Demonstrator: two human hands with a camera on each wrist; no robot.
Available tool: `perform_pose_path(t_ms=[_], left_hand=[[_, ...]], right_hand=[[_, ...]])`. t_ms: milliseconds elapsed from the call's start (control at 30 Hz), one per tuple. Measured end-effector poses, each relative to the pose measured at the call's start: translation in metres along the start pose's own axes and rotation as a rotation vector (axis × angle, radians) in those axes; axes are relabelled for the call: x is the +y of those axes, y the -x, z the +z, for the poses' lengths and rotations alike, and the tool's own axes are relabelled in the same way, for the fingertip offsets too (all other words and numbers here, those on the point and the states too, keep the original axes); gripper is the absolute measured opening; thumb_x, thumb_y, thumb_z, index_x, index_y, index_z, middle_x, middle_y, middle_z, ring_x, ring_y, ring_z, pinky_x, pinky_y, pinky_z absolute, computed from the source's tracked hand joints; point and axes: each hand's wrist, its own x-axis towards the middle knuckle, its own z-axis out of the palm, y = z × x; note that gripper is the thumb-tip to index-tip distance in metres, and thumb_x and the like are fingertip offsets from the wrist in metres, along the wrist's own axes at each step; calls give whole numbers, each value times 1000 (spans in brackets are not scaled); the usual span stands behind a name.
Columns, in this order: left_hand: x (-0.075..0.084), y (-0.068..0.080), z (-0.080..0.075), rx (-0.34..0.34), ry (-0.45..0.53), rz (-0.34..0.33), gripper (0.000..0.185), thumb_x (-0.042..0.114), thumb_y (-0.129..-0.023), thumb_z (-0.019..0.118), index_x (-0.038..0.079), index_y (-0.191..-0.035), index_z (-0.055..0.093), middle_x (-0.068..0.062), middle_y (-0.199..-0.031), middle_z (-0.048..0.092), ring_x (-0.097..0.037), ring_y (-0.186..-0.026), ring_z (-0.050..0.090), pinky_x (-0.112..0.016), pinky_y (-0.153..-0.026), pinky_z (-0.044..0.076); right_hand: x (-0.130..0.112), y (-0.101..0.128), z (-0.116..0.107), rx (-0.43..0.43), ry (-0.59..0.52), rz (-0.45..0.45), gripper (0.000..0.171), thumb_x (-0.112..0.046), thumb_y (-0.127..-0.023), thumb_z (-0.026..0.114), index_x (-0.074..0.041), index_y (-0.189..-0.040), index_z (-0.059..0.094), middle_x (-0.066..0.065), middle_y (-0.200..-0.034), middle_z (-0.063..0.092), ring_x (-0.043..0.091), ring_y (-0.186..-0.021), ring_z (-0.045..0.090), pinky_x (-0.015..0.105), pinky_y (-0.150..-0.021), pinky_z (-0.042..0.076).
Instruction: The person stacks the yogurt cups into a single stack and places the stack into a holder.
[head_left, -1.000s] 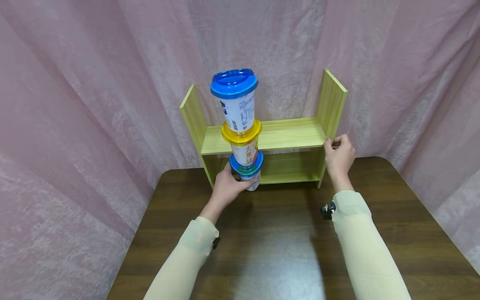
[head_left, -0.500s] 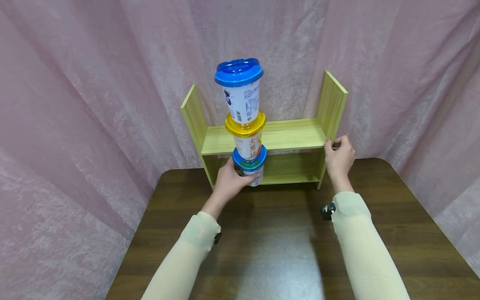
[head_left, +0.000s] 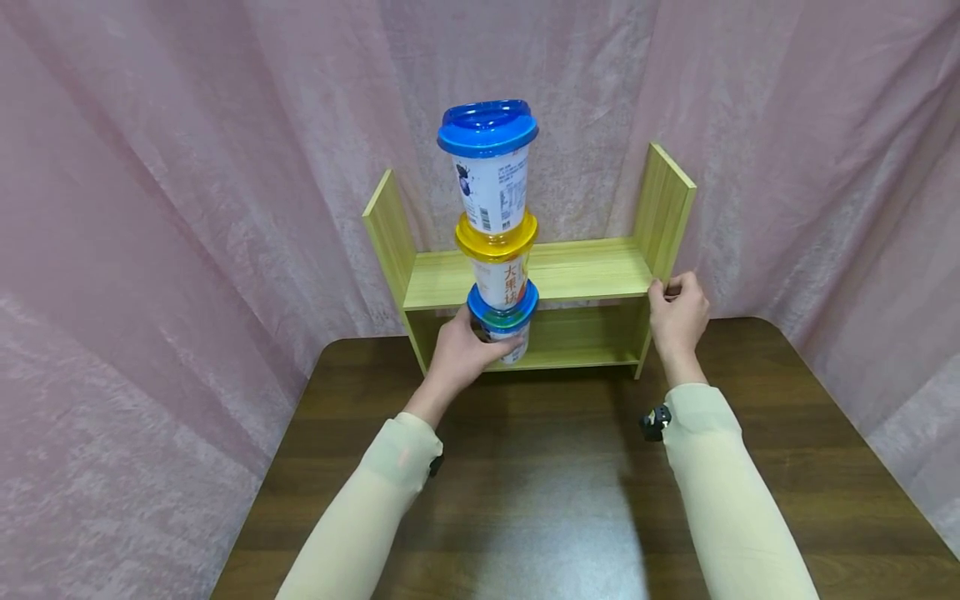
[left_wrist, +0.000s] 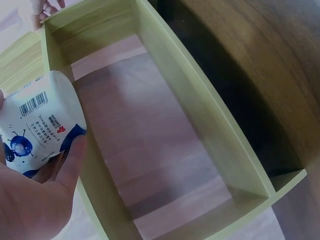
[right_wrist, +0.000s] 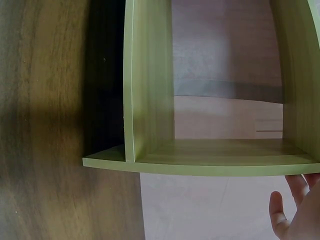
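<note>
Three lidded yogurt cups stand stacked in front of the shelf [head_left: 585, 268]. My left hand [head_left: 461, 354] grips the bottom cup [head_left: 516, 354], thumb and fingers round its side just below the blue lid. In the left wrist view, this blueberry-printed cup [left_wrist: 37, 117] shows its barcode. The middle cup [head_left: 501, 282] has a yellow lid, the top cup [head_left: 497, 192] a blue domed one. The stack leans slightly. My right hand [head_left: 678, 315] pinches the front edge of the shelf's right side panel [head_left: 663, 208]; in the right wrist view its fingers [right_wrist: 298, 189] lie at the panel's outer face.
The two-tier, pale wooden shelf has an open back and upright side panels. It stands at the far edge of a dark brown wooden table [head_left: 555, 483]. A pink curtain [head_left: 300, 125] hangs behind. The stack overlaps the left half of both tiers in the head view.
My left hand has raised the cup stack and moved it slightly right, closer to the shelf. The stack stands straighter than before. My right hand stays at the side panel.
</note>
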Motion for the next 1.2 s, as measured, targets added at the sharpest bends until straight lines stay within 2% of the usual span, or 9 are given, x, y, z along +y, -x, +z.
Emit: perform_pose_path(t_ms=[367, 633, 1000, 1200], left_hand=[[14, -13, 0, 24, -11, 29, 78, 51, -76, 87, 17, -137, 52, 2, -122, 67, -16, -109, 64, -40, -92, 55], [23, -21, -4, 28, 20, 22, 81, 51, -76, 86, 18, -141, 50, 1, -128, 65, -18, -114, 63, -41, -95, 53], [30, -32, -9, 44, -3, 0, 85, 56, -74, 86, 18, -141, 50, 1, -128, 65, -18, -113, 63, -39, -94, 53], [33, -30, -9, 42, -11, -20, 87, 58, -74, 85, 17, -142, 48, 0, -129, 64, -18, -114, 62, -38, -93, 53]], right_hand=[[2, -1, -4, 11, 1, -5, 26, -24, -97, 59, 2, -99, 62, 21, -96, 70, 39, -89, 65, 52, -84, 47], [2, 0, -4, 11, 2, 0, 27, -24, -97, 59, 2, -100, 62, 21, -96, 70, 38, -89, 65, 51, -84, 47], [1, 2, -6, 18, -5, 5, 24, -23, -96, 61, 2, -98, 61, 21, -96, 70, 38, -90, 65, 51, -86, 46], [2, 7, -10, 2, 9, -3, 24, -22, -97, 61, 2, -98, 61, 21, -95, 71, 39, -88, 65, 51, -86, 46]])
